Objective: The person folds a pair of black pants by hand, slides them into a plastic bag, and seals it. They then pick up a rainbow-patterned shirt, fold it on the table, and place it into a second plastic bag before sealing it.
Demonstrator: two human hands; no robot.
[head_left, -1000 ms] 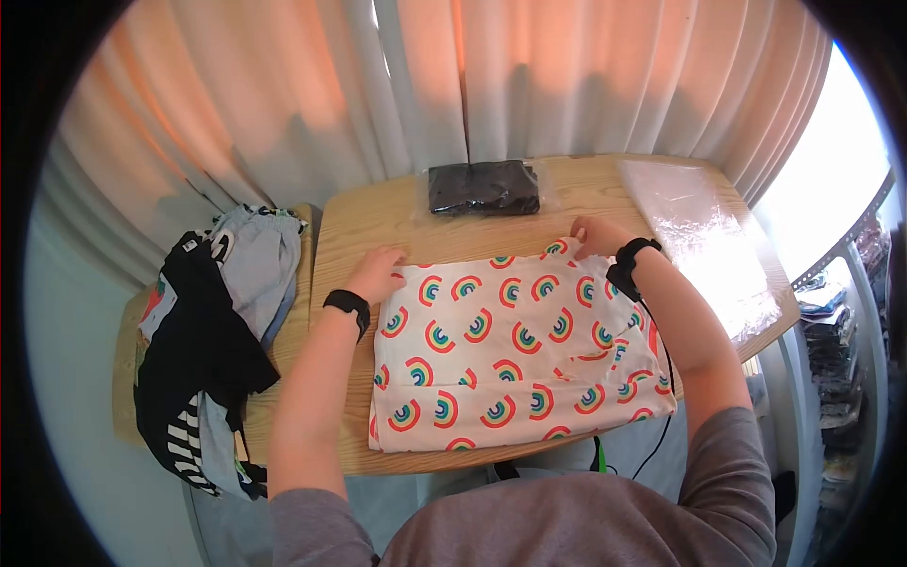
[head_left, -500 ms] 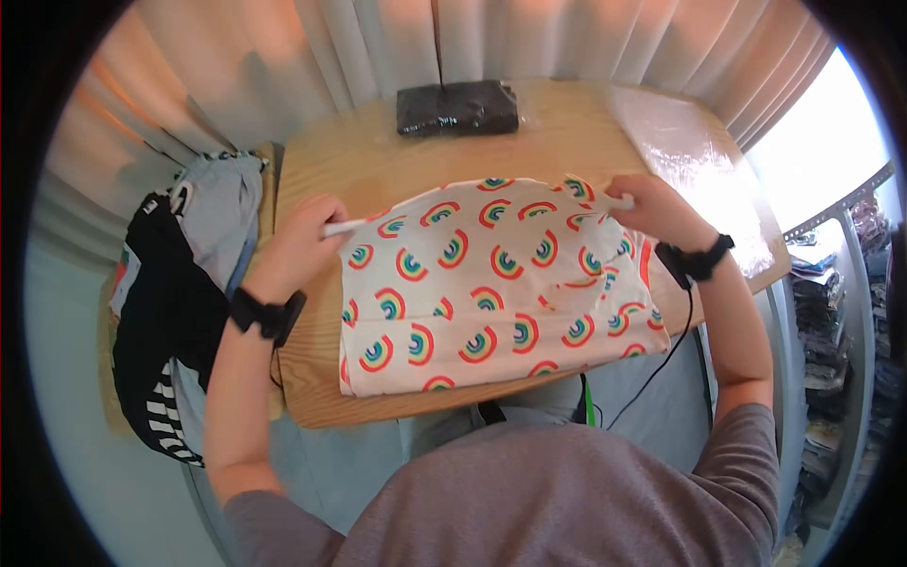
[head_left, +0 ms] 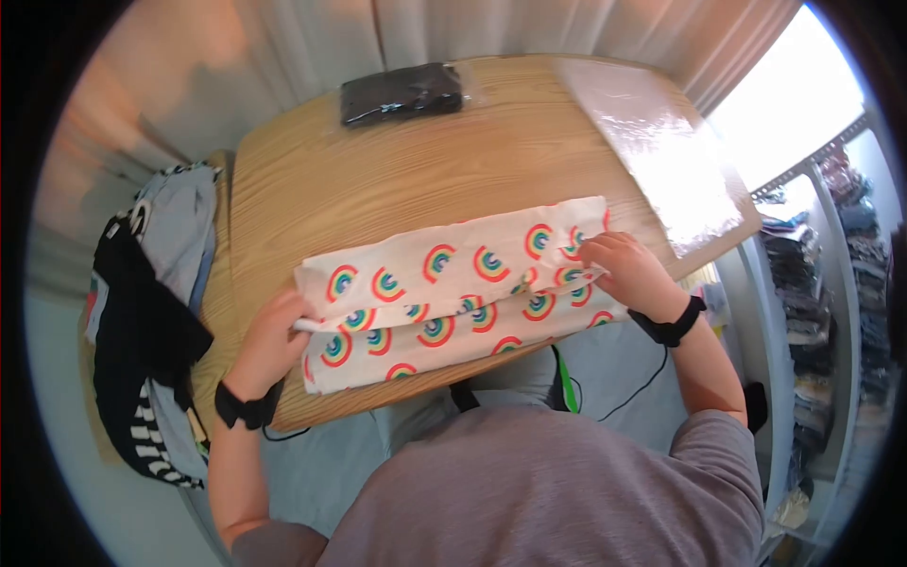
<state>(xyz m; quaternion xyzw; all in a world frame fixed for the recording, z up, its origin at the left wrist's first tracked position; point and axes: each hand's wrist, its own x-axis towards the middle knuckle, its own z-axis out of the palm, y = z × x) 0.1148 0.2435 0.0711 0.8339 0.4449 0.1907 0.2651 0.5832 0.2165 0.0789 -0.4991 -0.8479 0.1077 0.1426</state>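
Note:
A white rainbow-print garment [head_left: 453, 269] lies folded in a long band along the near edge of the wooden table. Its upper layer is turned down towards me, and the fold's edge runs across the lower half. At the left end of that edge, my left hand [head_left: 276, 331] pinches the fabric, with a bit of white cloth showing at the fingertips. My right hand [head_left: 624, 272] grips the same edge at the right end, fingers curled over bunched cloth. Both wrists wear black bands.
A dark packet in clear plastic [head_left: 402, 96] lies at the table's [head_left: 378, 180] far side. Clear plastic bags [head_left: 652, 142] rest at the right. Black and grey clothes [head_left: 151, 312] are heaped on the left. Shelves of packed items [head_left: 803, 302] stand at right.
Both hands have come down and nearer to me, drawing the garment's far edge over. The spread cloth is now a narrower band. My view has shifted to the right.

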